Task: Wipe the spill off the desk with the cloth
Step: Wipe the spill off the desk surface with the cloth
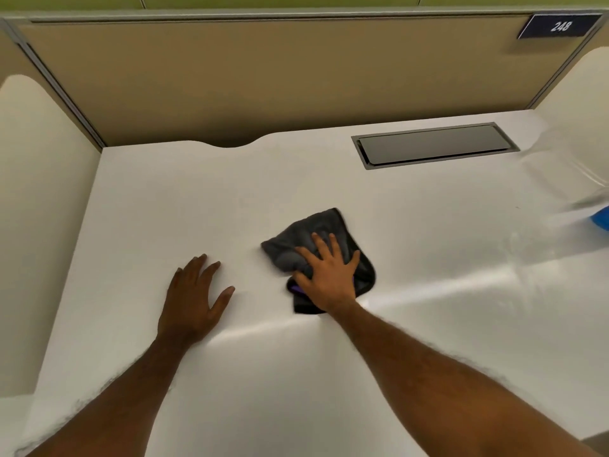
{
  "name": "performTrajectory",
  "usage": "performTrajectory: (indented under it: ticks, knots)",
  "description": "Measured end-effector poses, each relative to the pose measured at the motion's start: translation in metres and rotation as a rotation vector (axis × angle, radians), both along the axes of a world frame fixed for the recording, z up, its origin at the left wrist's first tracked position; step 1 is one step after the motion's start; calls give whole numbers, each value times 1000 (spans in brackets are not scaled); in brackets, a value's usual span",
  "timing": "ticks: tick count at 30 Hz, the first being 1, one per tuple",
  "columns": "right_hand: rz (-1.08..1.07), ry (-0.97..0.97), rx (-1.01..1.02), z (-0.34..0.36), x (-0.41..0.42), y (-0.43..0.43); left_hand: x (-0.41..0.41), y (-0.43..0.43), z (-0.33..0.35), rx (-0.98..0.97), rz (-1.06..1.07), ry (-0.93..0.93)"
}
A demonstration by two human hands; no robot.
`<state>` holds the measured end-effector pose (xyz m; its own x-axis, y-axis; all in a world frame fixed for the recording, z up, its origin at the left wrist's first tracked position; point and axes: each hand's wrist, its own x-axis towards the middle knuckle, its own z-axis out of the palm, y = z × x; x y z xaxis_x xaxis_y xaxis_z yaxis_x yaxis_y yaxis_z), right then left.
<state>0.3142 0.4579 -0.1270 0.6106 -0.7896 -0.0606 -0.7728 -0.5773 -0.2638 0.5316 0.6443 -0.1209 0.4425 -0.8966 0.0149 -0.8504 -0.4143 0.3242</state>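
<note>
A crumpled dark grey cloth [324, 230] lies in the middle of the white desk [164, 199]. My right hand [326, 275] presses flat on the cloth with fingers spread, covering its near half. My left hand [194, 298] rests palm down on the bare desk to the left of the cloth, fingers apart, holding nothing. No spill shows clearly on the desk; only glossy streaks of reflected light run across it near my right forearm.
A dark cable hatch [435, 145] is set into the desk at the back right. Tan partition panels [263, 77] wall the back and sides, with a plate marked 248 [560, 26]. A blue object [601, 219] pokes in at the right edge.
</note>
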Motion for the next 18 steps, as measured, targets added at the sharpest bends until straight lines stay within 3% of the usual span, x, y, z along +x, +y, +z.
performTrajectory:
  ticks: [9, 14, 18]
  knots:
    - [-457, -27, -8, 8, -129, -57, -15, 8, -4, 11, -36, -6]
    - [-527, -57, 25, 14, -120, -31, -20, 18, -3, 24, -43, -12]
    - [-435, -47, 36, 15, -88, 10, -25, 21, -5, 21, -47, -11]
